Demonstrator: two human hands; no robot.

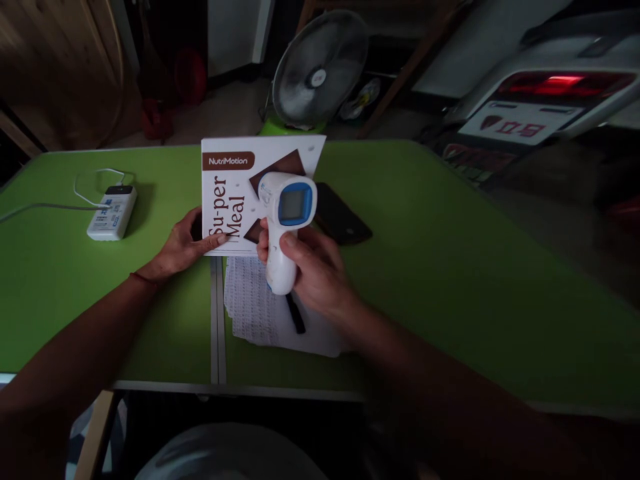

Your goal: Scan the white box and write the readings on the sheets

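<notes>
My right hand is wrapped round the handle of a white infrared thermometer, whose blue-framed grey screen faces me. Behind it stands a white box printed "NutriMotion Su-per Meal" with brown pictures. My left hand grips the box at its lower left corner, thumb across the front. Below the box lie sheets of printed paper on the green table, with a black pen or marker on them. A dark, flat, phone-like object rests to the right, partly hidden by the box and thermometer.
On the left of the green table sits a white power bank with a cable. A fan stands beyond the far edge. A vehicle's rear with a red light is at the upper right. A metal seam crosses the table.
</notes>
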